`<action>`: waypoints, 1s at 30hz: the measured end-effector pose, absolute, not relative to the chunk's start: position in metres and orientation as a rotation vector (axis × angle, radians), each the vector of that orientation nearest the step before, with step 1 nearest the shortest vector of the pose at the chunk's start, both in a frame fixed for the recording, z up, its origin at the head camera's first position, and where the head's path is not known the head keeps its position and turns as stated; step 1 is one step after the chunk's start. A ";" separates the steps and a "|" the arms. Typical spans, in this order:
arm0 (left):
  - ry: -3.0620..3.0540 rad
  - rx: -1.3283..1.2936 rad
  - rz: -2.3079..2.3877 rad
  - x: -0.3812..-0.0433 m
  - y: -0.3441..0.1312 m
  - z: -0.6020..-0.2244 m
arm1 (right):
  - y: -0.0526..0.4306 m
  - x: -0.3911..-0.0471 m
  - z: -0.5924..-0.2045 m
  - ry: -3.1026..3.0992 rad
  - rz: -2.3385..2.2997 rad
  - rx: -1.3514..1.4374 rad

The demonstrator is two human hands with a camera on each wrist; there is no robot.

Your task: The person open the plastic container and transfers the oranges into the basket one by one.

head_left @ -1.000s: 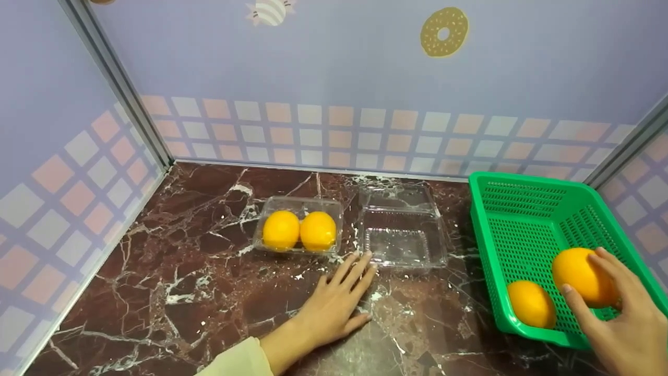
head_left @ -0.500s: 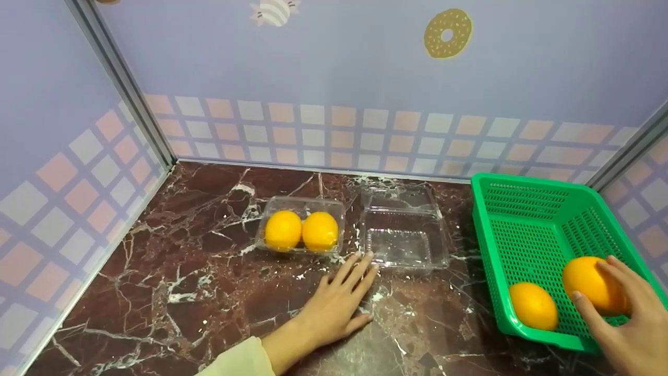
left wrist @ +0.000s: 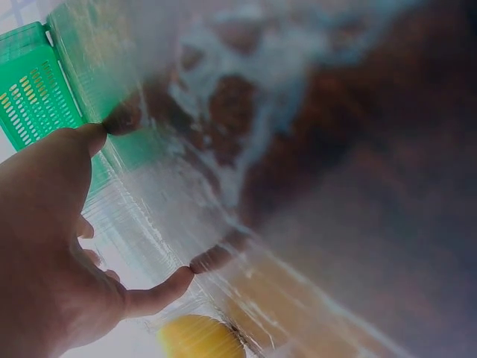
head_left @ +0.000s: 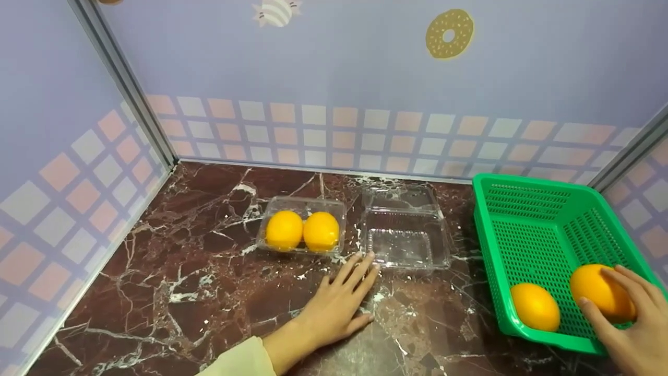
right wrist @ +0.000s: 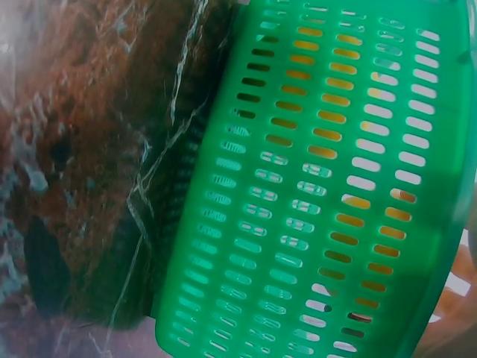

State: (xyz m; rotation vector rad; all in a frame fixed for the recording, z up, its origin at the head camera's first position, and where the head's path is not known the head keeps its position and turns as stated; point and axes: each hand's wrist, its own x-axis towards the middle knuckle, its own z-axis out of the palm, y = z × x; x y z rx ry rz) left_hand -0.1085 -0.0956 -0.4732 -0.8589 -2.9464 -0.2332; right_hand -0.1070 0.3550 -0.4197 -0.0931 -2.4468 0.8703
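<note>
In the head view my left hand (head_left: 339, 308) rests on the marble tabletop with its fingers spread. Its fingertips lie beside the near edge of an open clear plastic box (head_left: 399, 248). My right hand (head_left: 636, 324) holds an orange (head_left: 603, 292) low in the green basket (head_left: 482, 250), thumb on one side and fingers on the other. A second orange (head_left: 535, 307) lies to its left in the basket's near corner. Two more oranges (head_left: 284, 230) sit side by side in another clear plastic box (head_left: 334, 206). In the right wrist view, the basket wall (right wrist: 298, 186) hides most of the hand.
A purple wall (head_left: 313, 68) with a checked border stands behind the table, with side panels (head_left: 78, 183) at left and right. Dark red marble (head_left: 209, 313) spreads in front of the boxes. The basket stands at the right, its rim raised.
My right hand has moved down and to the right in the basket with the orange. The left hand stays where it was; the head view has shifted slightly.
</note>
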 end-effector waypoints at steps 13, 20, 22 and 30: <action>-2.951 -0.851 -0.202 -0.109 -0.096 -0.473 | 0.369 -0.112 -0.425 -2.559 0.787 -0.059; -2.957 -0.848 -0.210 -0.108 -0.097 -0.474 | 0.370 -0.113 -0.427 -2.644 0.696 -0.062; -2.946 -0.846 -0.203 -0.108 -0.097 -0.474 | 0.371 -0.114 -0.426 -2.646 0.705 -0.050; -2.941 -0.847 -0.205 -0.109 -0.096 -0.473 | 0.376 -0.115 -0.424 -2.707 0.683 -0.038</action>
